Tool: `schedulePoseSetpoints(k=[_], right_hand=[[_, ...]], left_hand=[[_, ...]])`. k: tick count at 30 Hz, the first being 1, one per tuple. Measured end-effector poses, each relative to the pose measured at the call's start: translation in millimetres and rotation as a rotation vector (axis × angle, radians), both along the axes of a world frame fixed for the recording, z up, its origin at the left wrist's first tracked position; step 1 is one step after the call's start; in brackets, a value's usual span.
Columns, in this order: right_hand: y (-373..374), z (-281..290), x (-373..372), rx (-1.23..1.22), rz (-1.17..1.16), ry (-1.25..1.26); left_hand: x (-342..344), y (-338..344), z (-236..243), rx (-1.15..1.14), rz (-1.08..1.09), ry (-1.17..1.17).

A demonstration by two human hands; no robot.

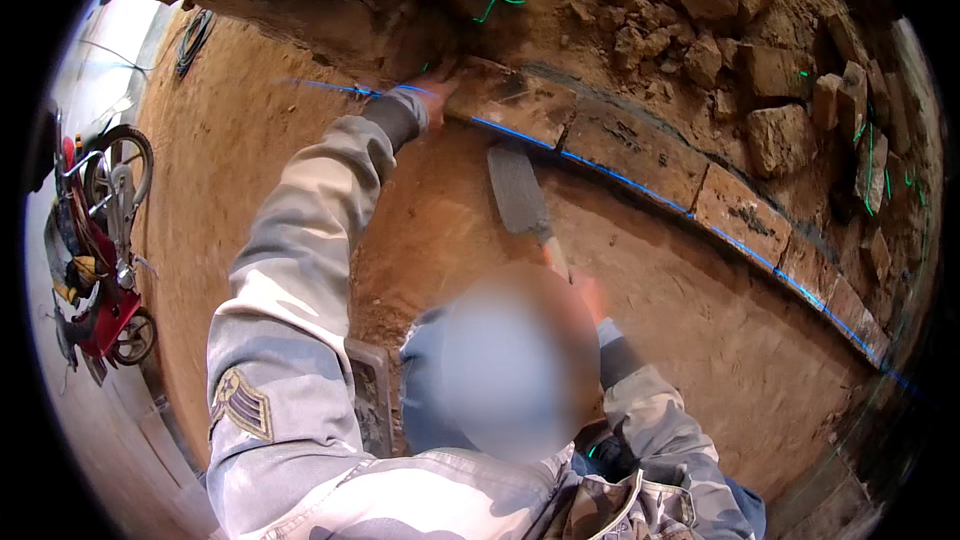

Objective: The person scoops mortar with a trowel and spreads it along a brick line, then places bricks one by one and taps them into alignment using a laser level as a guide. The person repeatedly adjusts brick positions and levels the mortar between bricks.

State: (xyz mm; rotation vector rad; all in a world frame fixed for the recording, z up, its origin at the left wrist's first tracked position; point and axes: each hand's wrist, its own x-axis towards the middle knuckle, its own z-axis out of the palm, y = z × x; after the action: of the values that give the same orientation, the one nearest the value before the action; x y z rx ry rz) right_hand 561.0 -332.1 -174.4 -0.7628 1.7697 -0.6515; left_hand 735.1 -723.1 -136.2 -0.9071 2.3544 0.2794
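At the left end of a row of bricks, my left hand [436, 100] is closed against the end brick [520, 105]; its fingertips are partly hidden. A taut blue string [630, 181] runs along the near edge of the row, passing by my left wrist. My right hand [589, 297] grips the wooden handle of a trowel [517, 190]. The grey blade points away from me, its tip just short of the end brick's near side. More bricks [635, 145] continue in line to the right, with dark mortar [690, 140] along their far side.
Rubble and broken bricks [703, 60] lie beyond the row at the far right. Bare brown earth [700, 340] spreads on the near side. A grey tray-like container [371, 395] sits by my left arm. At the far left are a red motorbike [108, 315] and a cable coil [193, 42].
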Motion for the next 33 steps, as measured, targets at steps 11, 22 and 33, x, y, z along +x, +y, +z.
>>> schedulePoseSetpoints(k=[11,22,33], right_hand=[[-58.9,84.5,-48.4,-0.341,0.046,0.051],[-150.9,71.5,-16.0,-0.464,0.012,0.163],[-149.2,56.4,-20.6,-0.537,0.014,0.232]], left_hand=[[19.6,28.9,-21.8,-0.441,-0.102,0.124],[26.4,27.6,-36.8,-0.613,-0.255,0.115],[6.7,14.7,-46.1,-0.226,0.044,0.063]])
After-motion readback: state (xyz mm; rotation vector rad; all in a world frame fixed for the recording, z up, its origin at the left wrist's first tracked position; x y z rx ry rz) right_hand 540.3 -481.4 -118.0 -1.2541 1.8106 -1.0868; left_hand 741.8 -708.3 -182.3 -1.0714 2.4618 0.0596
